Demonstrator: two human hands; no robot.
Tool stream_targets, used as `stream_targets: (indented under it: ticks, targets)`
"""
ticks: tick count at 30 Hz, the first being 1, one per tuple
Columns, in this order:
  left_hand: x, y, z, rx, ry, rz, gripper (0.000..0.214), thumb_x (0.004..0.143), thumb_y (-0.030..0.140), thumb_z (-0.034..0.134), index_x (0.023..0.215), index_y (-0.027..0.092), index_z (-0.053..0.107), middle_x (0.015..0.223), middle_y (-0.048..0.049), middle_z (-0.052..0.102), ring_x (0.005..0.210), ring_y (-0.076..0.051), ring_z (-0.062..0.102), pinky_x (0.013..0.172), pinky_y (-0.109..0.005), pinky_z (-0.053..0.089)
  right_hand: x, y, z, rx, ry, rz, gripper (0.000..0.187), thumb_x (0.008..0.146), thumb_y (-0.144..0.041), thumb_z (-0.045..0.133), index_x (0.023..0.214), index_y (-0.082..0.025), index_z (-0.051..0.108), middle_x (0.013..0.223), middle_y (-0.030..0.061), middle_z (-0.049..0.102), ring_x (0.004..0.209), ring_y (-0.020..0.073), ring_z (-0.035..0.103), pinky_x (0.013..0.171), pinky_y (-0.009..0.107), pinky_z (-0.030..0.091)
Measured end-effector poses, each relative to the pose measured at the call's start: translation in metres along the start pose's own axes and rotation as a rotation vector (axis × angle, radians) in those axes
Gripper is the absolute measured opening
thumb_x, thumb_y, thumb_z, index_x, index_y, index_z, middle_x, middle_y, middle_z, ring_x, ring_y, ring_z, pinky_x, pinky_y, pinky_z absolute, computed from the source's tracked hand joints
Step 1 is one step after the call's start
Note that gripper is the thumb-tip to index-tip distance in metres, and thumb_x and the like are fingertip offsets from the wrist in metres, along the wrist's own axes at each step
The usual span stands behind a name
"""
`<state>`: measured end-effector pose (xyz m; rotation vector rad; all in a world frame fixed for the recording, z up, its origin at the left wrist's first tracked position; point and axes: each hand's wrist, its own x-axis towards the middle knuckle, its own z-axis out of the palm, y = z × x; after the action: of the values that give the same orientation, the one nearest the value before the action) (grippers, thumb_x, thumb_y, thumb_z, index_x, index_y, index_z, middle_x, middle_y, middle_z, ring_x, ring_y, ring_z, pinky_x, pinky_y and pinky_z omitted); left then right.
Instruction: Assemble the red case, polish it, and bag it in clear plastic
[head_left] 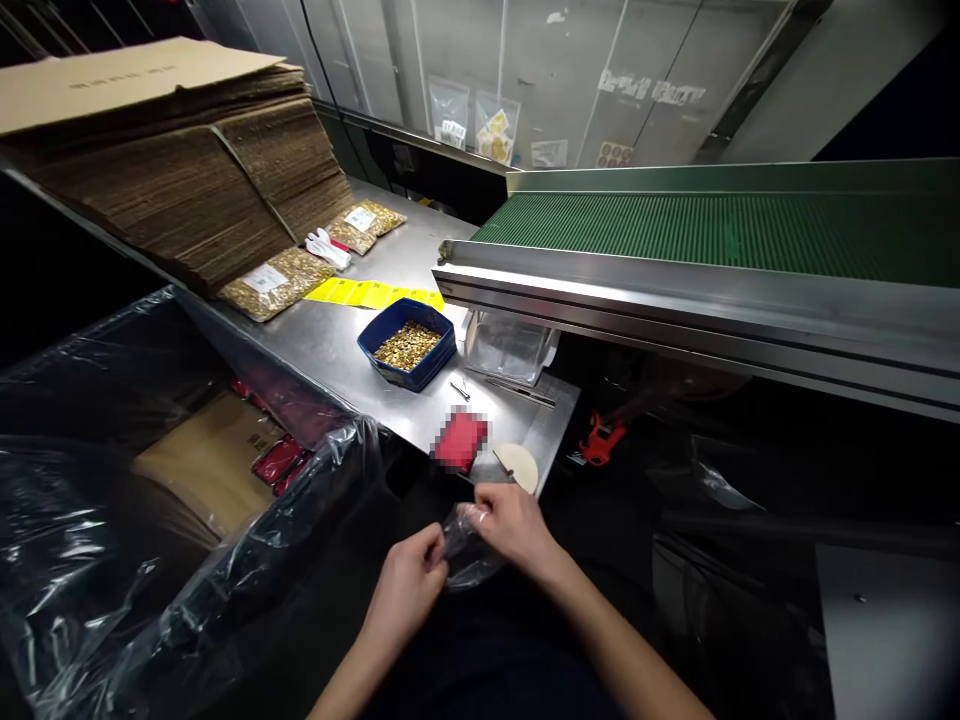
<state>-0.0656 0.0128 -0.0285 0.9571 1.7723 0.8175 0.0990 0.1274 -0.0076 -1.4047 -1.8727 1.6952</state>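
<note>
Both my hands meet low in the middle of the view, below the front edge of the steel table (345, 340). My left hand (409, 580) and my right hand (510, 520) each pinch a small clear plastic bag (465, 550) that hangs between them. Just beyond my hands lie a red blurred item (460, 440) and a round pale disc (519, 465) on the table's near corner. A blue tray (409, 345) of small brass-coloured parts stands further back.
A green conveyor belt (712, 225) runs on the right. A stack of flat cardboard (180, 150) fills the back left, with bags of brass parts (277, 280) and yellow labels (375, 293) nearby. A plastic-lined box (210, 470) with red packets sits at left. A clear container (510, 345) stands under the conveyor.
</note>
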Motion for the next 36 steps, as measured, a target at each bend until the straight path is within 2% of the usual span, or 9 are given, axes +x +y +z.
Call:
stream_targets:
  ticks: [3, 5, 8, 15, 18, 21, 26, 28, 36]
  targets:
    - [-0.007, -0.039, -0.021, -0.097, -0.01, -0.219, 0.041, 0.073, 0.052, 0.063, 0.061, 0.025, 0.034, 0.047, 0.0053, 0.043, 0.043, -0.014, 0.04, 0.045, -0.024, 0.026, 0.009, 0.009, 0.012, 0.296, -0.187, 0.041, 0.044, 0.05, -0.029, 0.097, 0.085, -0.022, 0.07, 0.082, -0.0029, 0.07, 0.078, 0.0169, 0.066, 0.07, 0.026, 0.049]
    - [-0.01, -0.057, -0.035, -0.155, 0.018, -0.326, 0.05, 0.076, 0.067, 0.059, 0.063, 0.026, 0.035, 0.045, 0.0039, 0.047, 0.038, -0.013, 0.037, 0.042, -0.023, 0.024, 0.015, 0.014, 0.023, 0.519, -0.168, 0.115, 0.052, 0.061, -0.045, 0.093, 0.1, -0.021, 0.07, 0.099, 0.0027, 0.073, 0.087, 0.0179, 0.07, 0.076, 0.027, 0.055]
    - [-0.012, -0.071, -0.046, -0.216, 0.085, -0.387, 0.058, 0.075, 0.076, 0.06, 0.062, 0.025, 0.036, 0.044, 0.0035, 0.049, 0.038, -0.01, 0.035, 0.043, -0.022, 0.024, 0.029, 0.013, 0.047, 0.749, -0.045, 0.201, 0.049, 0.087, -0.066, 0.066, 0.104, -0.02, 0.065, 0.111, 0.01, 0.072, 0.097, 0.0181, 0.073, 0.08, 0.029, 0.06]
    - [0.0, -0.067, -0.037, -0.205, 0.177, -0.336, 0.06, 0.068, 0.073, 0.071, 0.057, 0.023, 0.039, 0.042, 0.0039, 0.048, 0.038, -0.011, 0.039, 0.044, -0.022, 0.025, 0.064, -0.002, 0.076, 0.863, 0.201, 0.237, 0.047, 0.085, -0.061, 0.069, 0.105, -0.019, 0.066, 0.104, 0.0113, 0.075, 0.088, 0.0209, 0.075, 0.064, 0.027, 0.061]
    - [0.007, -0.067, -0.033, -0.157, 0.206, -0.291, 0.057, 0.07, 0.068, 0.071, 0.057, 0.023, 0.04, 0.042, 0.0057, 0.044, 0.04, -0.013, 0.044, 0.046, -0.022, 0.028, 0.047, -0.003, 0.061, 0.723, 0.271, 0.158, 0.047, 0.084, -0.058, 0.07, 0.11, -0.02, 0.067, 0.104, 0.0086, 0.075, 0.083, 0.0201, 0.073, 0.063, 0.027, 0.057]
    - [0.013, -0.069, -0.03, -0.108, 0.207, -0.265, 0.054, 0.071, 0.066, 0.071, 0.056, 0.023, 0.042, 0.043, 0.0059, 0.043, 0.04, -0.014, 0.045, 0.046, -0.024, 0.029, 0.013, -0.003, 0.039, 0.496, 0.211, 0.026, 0.029, 0.082, -0.046, 0.076, 0.095, -0.021, 0.071, 0.09, 0.0031, 0.073, 0.079, 0.0196, 0.068, 0.07, 0.029, 0.052]
    - [0.021, -0.064, -0.028, -0.027, 0.201, -0.195, 0.051, 0.073, 0.066, 0.068, 0.057, 0.022, 0.046, 0.049, 0.0043, 0.046, 0.047, -0.015, 0.044, 0.048, -0.024, 0.028, -0.032, 0.004, 0.016, -0.621, -0.123, -0.331, 0.005, 0.088, -0.028, 0.065, 0.086, -0.023, 0.064, 0.085, 0.0006, 0.069, 0.074, 0.0188, 0.062, 0.065, 0.029, 0.04]
    - [0.021, -0.056, -0.028, 0.026, 0.193, -0.153, 0.052, 0.078, 0.066, 0.063, 0.057, 0.022, 0.046, 0.05, 0.0044, 0.045, 0.048, -0.015, 0.044, 0.049, -0.025, 0.028, -0.039, 0.01, 0.015, -0.87, -0.166, -0.378, 0.005, 0.089, -0.026, 0.063, 0.092, -0.022, 0.064, 0.087, 0.0024, 0.07, 0.075, 0.02, 0.064, 0.064, 0.031, 0.039]
    - [0.009, -0.003, -0.015, 0.31, 0.129, 0.149, 0.033, 0.099, 0.044, 0.049, 0.073, 0.023, 0.053, 0.073, 0.0016, 0.054, 0.067, -0.018, 0.05, 0.065, -0.03, 0.034, -0.042, 0.019, 0.02, -0.969, -0.163, -0.382, 0.009, 0.088, -0.024, 0.064, 0.095, -0.019, 0.064, 0.087, 0.0062, 0.072, 0.079, 0.0236, 0.067, 0.067, 0.033, 0.039]
